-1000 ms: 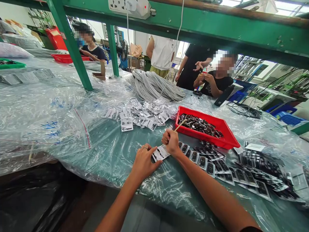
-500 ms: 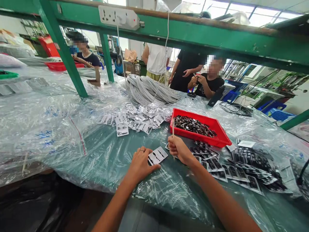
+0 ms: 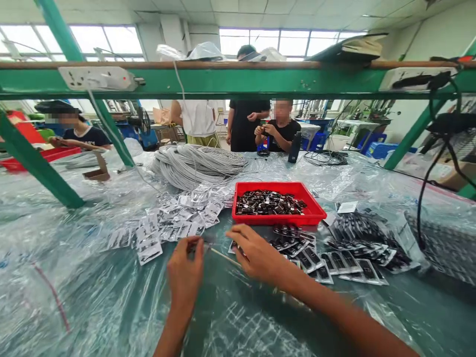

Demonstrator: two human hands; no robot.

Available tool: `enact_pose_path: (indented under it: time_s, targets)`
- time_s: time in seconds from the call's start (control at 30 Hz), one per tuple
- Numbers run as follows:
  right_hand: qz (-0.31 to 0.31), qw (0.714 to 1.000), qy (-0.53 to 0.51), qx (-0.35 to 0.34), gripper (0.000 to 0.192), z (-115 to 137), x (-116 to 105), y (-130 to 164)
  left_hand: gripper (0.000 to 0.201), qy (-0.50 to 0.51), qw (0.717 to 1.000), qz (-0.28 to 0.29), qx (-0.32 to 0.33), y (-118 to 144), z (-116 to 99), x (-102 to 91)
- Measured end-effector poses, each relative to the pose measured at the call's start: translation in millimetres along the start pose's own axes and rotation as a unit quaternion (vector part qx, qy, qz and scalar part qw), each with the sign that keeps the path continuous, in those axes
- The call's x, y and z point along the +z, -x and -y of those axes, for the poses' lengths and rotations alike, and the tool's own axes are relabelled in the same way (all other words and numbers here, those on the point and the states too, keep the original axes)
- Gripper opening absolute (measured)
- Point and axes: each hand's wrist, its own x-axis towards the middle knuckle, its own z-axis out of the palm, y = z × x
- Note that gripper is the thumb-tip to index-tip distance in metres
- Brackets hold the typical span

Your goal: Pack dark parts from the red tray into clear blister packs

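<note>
My left hand point(image 3: 185, 270) is raised over the front of the table, thumb and fingers closed on something small and dark that I cannot make out. To its right, my right hand point(image 3: 256, 255) holds a thin pale stick point(image 3: 225, 257) under its curled fingers, the free end pointing at the left hand. Behind the right hand stands a red tray point(image 3: 320, 216) holding many small dark metal-looking pieces. Several small flat packs with black contents point(image 3: 310, 258) lie partly hidden beside that hand. Beyond the left hand, silvery-white cards point(image 3: 148, 243) lie in a loose heap.
A large coil of grey cable point(image 3: 193, 166) lies behind the cards. More dark packs point(image 3: 357, 233) are piled at the right. Clear plastic sheeting point(image 3: 92, 277) covers much of the table. A green beam point(image 3: 230, 82) crosses overhead. Several people are beyond the table.
My view has tilted up and turned right. The white card is no longer visible at my left hand, whose fingers have closed. The stick has swung from upright to slanting towards my left hand.
</note>
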Motion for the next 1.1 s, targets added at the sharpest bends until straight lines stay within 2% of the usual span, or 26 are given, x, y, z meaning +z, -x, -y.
enact_pose_path:
  time_s: [0.1,0.17,0.23,0.33,0.43,0.53,0.6,0.7,0.83,0.93,1.03,1.1]
  targets:
    - [-0.104,0.994,-0.017,0.042,0.041,-24,-3,-42,0.021,0.018,0.996,0.007,0.084,-29,-44,36.4]
    - [-0.154,0.983,-0.031,0.091,0.036,-47,-4,-61,0.017,0.047,0.994,0.024,0.094,-49,-66,66.5]
    - [-0.187,0.973,-0.055,0.125,0.027,-70,-7,-72,0.015,0.087,0.992,0.04,0.077,-69,-79,94.1]
    - [-0.238,0.955,-0.105,0.144,0.018,-101,-18,-76,0.016,0.188,0.976,0.094,0.049,-96,-83,126.7]
    - [-0.293,0.929,-0.157,0.164,0.011,-129,-31,-72,0.025,0.293,0.937,0.186,0.035,-114,-82,152.6]
    - [-0.297,0.919,-0.184,0.183,0.011,-154,-41,-67,0.034,0.331,0.908,0.256,0.026,-122,-80,172.8]
    - [-0.278,0.923,-0.185,0.194,0.011,-168,-45,-63,0.037,0.318,0.9,0.295,0.034,-125,-77,180.9]
    - [-0.253,0.934,-0.149,0.204,0.01,-182,-44,-59,0.036,0.271,0.894,0.349,0.08,-127,-72,183.8]
    - [-0.237,0.946,-0.071,0.211,0.021,-188,-38,-59,0.037,0.224,0.894,0.371,0.117,-129,-67,180.5]
    - [-0.227,0.949,-0.043,0.215,0.024,-189,-39,-57,0.041,0.177,0.918,0.337,0.112,-131,-65,181.1]
    - [-0.2,0.955,-0.066,0.211,0.029,-189,-47,-54,0.025,0.052,0.953,0.271,0.125,-132,-63,182.8]
    - [-0.197,0.958,-0.058,0.201,0.033,-186,-52,-54,0.024,-0.021,0.964,0.226,0.14,-132,-63,182.6]
